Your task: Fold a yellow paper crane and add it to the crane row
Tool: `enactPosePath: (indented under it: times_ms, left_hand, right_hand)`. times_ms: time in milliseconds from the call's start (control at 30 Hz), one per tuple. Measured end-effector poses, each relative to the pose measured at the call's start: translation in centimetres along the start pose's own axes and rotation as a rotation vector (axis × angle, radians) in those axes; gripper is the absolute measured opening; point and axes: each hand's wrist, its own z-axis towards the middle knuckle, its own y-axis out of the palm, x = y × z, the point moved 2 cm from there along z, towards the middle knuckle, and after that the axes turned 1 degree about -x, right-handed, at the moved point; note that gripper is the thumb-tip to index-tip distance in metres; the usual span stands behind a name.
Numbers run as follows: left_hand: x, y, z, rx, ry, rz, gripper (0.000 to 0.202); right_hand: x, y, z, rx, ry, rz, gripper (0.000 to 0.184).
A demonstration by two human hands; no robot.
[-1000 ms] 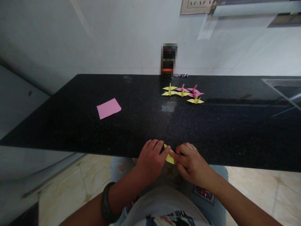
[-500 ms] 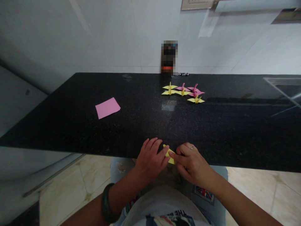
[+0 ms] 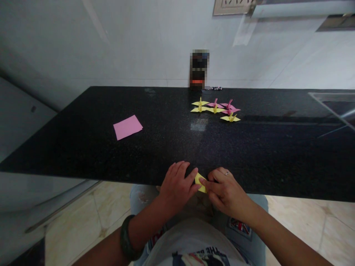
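Observation:
A small piece of folded yellow paper [image 3: 200, 182] lies at the counter's front edge between my hands. My right hand [image 3: 226, 190] is closed on its right side, index finger pressed on top and the other fingers curled; a ring shows on one finger. On the paper's left, my left hand [image 3: 177, 183] lies palm down with fingers stretched out. Its thumb and index finger are apart, their tips at the paper's left edge. Farther back stand several folded paper cranes, among them a yellow crane [image 3: 230, 118] and a pink crane [image 3: 230, 104].
A pink paper sheet or stack [image 3: 128, 127] lies on the black countertop [image 3: 155, 147] at left. A blurred-out dark object [image 3: 198, 70] stands against the wall, with a small patterned item [image 3: 215, 88] beside it. At far right is a metal-rimmed recess [image 3: 332, 107].
My left index finger has straightened and lifted off the fold toward the paper's upper left corner, so more of the yellow paper shows flat. My right hand stays nearly still.

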Motion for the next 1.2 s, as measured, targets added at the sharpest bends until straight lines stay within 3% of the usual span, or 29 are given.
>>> enactPosePath:
  times_ms: [167,400,700,1000,1200]
  left_hand:
    - [0.1,-0.1,0.0,-0.004,-0.006,-0.008,0.038]
    - [0.2,-0.2,0.0,0.004,-0.018,-0.018,0.037]
    - [0.5,-0.3,0.2,0.085,-0.027,-0.049,0.033]
    - [1.0,0.3,0.3,0.153,-0.139,-0.06,0.028]
    - [0.8,0.7,0.2,0.183,-0.148,-0.054,0.028]
  right_hand:
    - [-0.3,-0.1,-0.1,0.056,-0.003,-0.027,0.035]
    - [-0.9,0.1,-0.3,-0.029,0.04,-0.193,0.039]
    - [-0.5,-0.1,-2.0,0.037,-0.01,-0.147,0.031]
    - [-0.1,-1.0,-1.0,0.027,-0.021,-0.045,0.025]
    - [-0.3,-0.6,0.4,-0.013,0.003,-0.145,0.034]
